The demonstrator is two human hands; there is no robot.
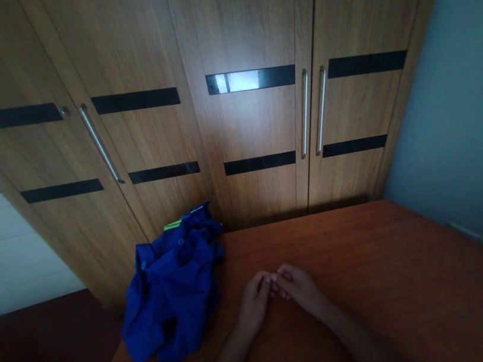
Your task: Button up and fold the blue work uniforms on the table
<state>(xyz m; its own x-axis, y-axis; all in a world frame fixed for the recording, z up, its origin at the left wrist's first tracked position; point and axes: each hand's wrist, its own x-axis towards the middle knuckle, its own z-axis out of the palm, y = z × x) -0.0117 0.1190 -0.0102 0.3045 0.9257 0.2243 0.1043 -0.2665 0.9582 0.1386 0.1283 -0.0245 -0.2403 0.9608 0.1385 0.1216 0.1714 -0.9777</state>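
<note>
My left hand (pixel 254 300) and my right hand (pixel 299 288) meet at the fingertips above the brown wooden table (pixel 371 270). The fingers of both are curled in and touch each other, and no object shows between them. Part of the fingers is hidden and the light is dim. To the left of my left hand, apart from it, lies a crumpled blue garment (pixel 172 298) with buttons and a bright green-yellow strip, partly hanging by the table's left edge.
A wooden wardrobe (pixel 256 125) with dark inlaid strips and long metal handles stands behind the table, its doors closed. At the right rises a pale blue wall (pixel 463 132). Dark reddish floor (pixel 37 359) shows at the lower left.
</note>
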